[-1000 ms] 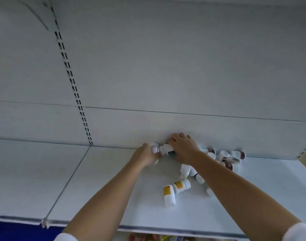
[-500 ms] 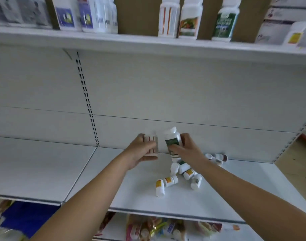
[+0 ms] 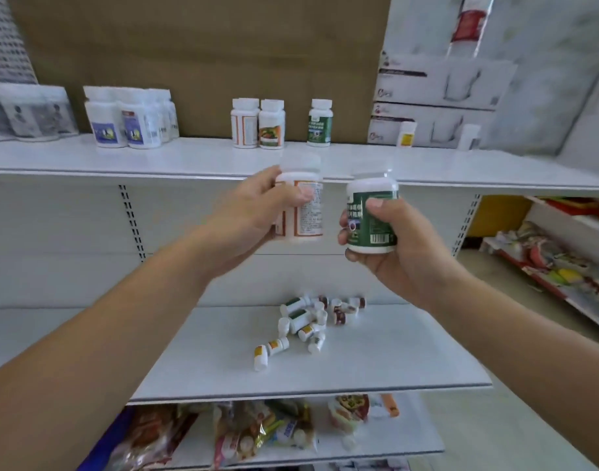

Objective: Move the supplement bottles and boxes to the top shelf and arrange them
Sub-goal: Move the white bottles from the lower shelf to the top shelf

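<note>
My left hand (image 3: pixel 254 215) grips a white bottle with an orange-striped label (image 3: pixel 305 202), held upright just below the top shelf's front edge (image 3: pixel 176 164). My right hand (image 3: pixel 403 246) grips a green-labelled bottle (image 3: pixel 371 215) beside it, also upright. On the top shelf stand blue-labelled bottles (image 3: pixel 128 120), an orange-striped bottle and a vegetable-picture bottle (image 3: pixel 257 124), a green bottle (image 3: pixel 320 123), and white boxes (image 3: pixel 434 103) with small bottles at the right. Several small bottles (image 3: pixel 305 321) lie tumbled on the middle shelf (image 3: pixel 376 362).
Grey packets (image 3: pixel 26 113) stand at the top shelf's far left. Brown cardboard backs the top shelf. Bagged snacks (image 3: pixel 257 433) fill the bottom shelf. Another rack with colourful goods (image 3: pixel 556 263) stands to the right across the floor.
Both hands picked a bottle each from the middle-shelf pile and lifted them up to the top shelf's edge. The view tilted upward, revealing the top shelf.
</note>
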`<action>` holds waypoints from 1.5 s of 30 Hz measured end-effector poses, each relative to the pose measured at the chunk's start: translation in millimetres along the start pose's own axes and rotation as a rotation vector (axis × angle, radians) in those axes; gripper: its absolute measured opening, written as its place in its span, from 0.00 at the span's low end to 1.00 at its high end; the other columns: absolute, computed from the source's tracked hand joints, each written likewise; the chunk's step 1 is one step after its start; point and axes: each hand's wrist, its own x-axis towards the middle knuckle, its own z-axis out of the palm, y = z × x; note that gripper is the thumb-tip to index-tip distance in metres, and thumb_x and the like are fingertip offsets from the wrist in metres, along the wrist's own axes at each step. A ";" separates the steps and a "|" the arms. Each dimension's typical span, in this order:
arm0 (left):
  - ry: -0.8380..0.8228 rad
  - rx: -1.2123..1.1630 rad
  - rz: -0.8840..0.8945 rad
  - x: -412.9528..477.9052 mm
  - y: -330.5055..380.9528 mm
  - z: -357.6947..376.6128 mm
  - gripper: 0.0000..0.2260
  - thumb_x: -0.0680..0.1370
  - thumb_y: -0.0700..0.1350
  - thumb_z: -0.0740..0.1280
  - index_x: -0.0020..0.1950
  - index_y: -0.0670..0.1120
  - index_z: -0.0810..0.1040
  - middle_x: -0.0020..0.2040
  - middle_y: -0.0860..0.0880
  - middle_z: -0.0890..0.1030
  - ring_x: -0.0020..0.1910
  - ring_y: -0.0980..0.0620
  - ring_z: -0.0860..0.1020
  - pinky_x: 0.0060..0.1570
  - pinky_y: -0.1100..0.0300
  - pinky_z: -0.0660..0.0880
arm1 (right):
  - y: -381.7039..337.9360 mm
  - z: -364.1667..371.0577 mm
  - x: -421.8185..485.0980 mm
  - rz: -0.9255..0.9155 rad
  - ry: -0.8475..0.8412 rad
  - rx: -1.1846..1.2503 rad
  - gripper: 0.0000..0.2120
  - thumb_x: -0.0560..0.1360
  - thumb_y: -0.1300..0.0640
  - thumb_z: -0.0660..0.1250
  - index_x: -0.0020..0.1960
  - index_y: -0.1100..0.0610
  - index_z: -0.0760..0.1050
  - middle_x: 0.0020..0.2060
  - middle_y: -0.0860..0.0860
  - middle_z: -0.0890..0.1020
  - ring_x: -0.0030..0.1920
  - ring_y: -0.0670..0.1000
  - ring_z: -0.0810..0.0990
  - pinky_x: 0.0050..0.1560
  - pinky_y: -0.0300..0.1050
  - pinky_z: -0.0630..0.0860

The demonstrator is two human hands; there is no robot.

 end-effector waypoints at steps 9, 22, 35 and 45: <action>-0.081 0.348 0.152 93.6 69.4 -20.7 0.10 0.66 0.51 0.74 0.46 0.53 0.86 0.49 0.49 0.86 0.51 0.49 0.84 0.54 0.53 0.79 | -93.5 -25.1 71.9 -0.250 0.064 -0.355 0.16 0.70 0.52 0.69 0.57 0.52 0.75 0.45 0.49 0.83 0.48 0.48 0.81 0.54 0.48 0.80; -0.096 0.724 0.000 222.7 22.1 -42.3 0.15 0.69 0.49 0.76 0.53 0.53 0.76 0.47 0.52 0.83 0.46 0.57 0.83 0.50 0.55 0.82 | -71.6 -122.4 266.2 0.074 0.158 -0.974 0.12 0.75 0.57 0.69 0.56 0.50 0.72 0.52 0.49 0.80 0.54 0.47 0.80 0.52 0.42 0.78; -0.174 1.020 0.047 204.1 60.3 -71.2 0.20 0.61 0.58 0.78 0.50 0.61 0.78 0.46 0.60 0.83 0.40 0.56 0.83 0.40 0.54 0.80 | -44.8 -144.4 297.3 -0.038 0.139 -1.125 0.27 0.74 0.53 0.72 0.70 0.49 0.67 0.57 0.49 0.81 0.58 0.51 0.79 0.65 0.54 0.73; -0.103 1.198 -0.036 197.0 76.5 -86.2 0.21 0.58 0.62 0.75 0.49 0.61 0.79 0.43 0.63 0.82 0.38 0.61 0.82 0.45 0.57 0.77 | -45.3 -139.4 291.5 -0.008 0.139 -1.138 0.24 0.74 0.53 0.72 0.67 0.51 0.68 0.52 0.43 0.80 0.55 0.46 0.79 0.57 0.43 0.74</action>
